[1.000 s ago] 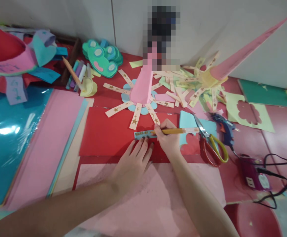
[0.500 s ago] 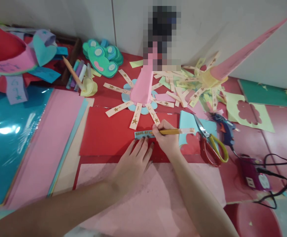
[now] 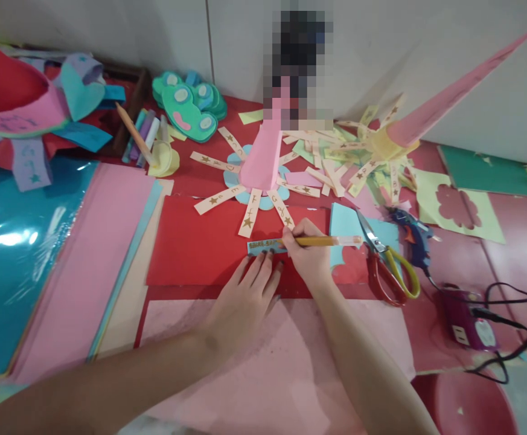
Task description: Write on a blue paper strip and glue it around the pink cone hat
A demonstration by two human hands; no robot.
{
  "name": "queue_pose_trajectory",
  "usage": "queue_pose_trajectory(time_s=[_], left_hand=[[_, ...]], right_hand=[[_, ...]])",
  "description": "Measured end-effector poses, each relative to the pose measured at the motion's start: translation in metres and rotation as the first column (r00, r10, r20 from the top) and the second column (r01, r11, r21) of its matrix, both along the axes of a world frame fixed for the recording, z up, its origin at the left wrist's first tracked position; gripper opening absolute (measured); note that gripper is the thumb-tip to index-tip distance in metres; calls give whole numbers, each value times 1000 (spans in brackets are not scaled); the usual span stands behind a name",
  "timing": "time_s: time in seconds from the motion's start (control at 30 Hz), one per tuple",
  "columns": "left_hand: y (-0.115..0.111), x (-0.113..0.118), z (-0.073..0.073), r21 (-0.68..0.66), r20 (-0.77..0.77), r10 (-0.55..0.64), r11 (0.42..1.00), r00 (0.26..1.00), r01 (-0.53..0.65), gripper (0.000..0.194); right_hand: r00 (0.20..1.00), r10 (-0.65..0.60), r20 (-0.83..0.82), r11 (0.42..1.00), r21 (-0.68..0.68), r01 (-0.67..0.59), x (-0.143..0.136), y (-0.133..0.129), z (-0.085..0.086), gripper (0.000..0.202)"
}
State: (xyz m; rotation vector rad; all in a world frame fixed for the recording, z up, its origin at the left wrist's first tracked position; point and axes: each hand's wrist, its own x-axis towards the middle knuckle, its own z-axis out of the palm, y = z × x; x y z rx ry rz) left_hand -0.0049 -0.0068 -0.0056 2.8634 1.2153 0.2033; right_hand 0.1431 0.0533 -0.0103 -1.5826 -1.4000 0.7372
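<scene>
My right hand [image 3: 308, 257] grips a gold-yellow pen [image 3: 320, 241], its tip over a small blue paper strip [image 3: 253, 248] that bears brownish-gold writing. My left hand [image 3: 249, 284] lies flat with fingers spread, the fingertips pressing the strip's lower edge. Under both hands is a red sheet [image 3: 191, 248]. Just beyond them stands a pink paper cone [image 3: 261, 160] on a blue scalloped base, ringed by cream strips with letters and stars. One cream strip [image 3: 247, 214] reads "F f". The pen's tip is partly hidden by my right fingers.
Scissors [image 3: 392, 266], a glue gun [image 3: 412, 238] and a purple power box [image 3: 469, 320] with cords lie to the right. Another cone [image 3: 462, 93] stands behind loose strips. Green frog cutouts [image 3: 186, 109], markers [image 3: 143, 139] and pink sheets [image 3: 86, 260] are at left.
The pen and my right hand have shifted very slightly to the right, along the blue strip. My left hand has stayed in place.
</scene>
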Motion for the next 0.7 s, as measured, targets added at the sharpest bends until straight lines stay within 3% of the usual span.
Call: queue_pose_trajectory(time_s=[0.7], left_hand=[[1,0,-1,44,-6,0,999,1000,0,40]], right_hand=[[1000,16,16,999,42,-17,0,0,1,31]])
